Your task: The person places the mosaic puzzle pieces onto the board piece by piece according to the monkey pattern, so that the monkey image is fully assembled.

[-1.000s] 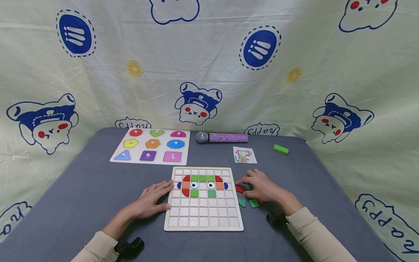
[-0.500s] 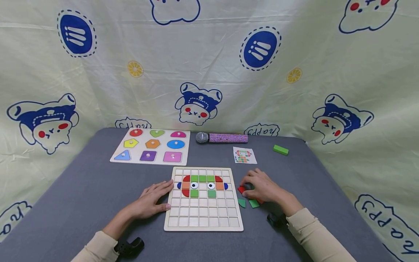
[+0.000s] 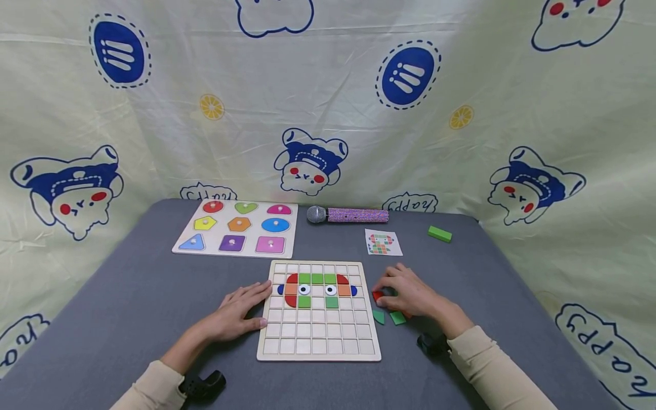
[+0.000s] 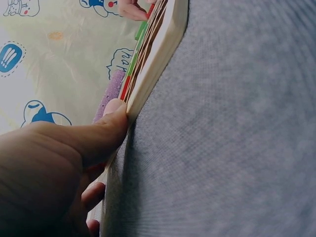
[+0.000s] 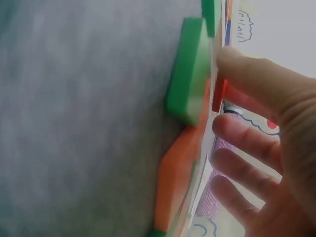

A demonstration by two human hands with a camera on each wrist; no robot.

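In the head view my left hand [image 3: 238, 313] rests against the left edge of a white grid board [image 3: 318, 344], fingers fairly straight. Its thumb touches the board's side in the left wrist view. Several red, green, orange and blue pieces and two eye pieces [image 3: 331, 290] form a partial figure on the board. Off the board's right side, my right hand [image 3: 410, 291] pinches a red piece [image 3: 377, 295] between thumb and index finger. Near that hand lie a green quarter-round piece [image 3: 378, 317] and a green square [image 3: 397, 318]. An orange piece [image 5: 177, 173] shows in the right wrist view.
A shape puzzle board [image 3: 250, 229] with knobbed pieces lies at the back left. Beside it is a purple glittery microphone [image 3: 357, 216]. A small pattern card [image 3: 383, 243] and a green block [image 3: 439, 234] are at the back right.
My right hand has shifted slightly right and partly back left, and the red piece has moved a little with its fingers. The left hand and the board have stayed in place.
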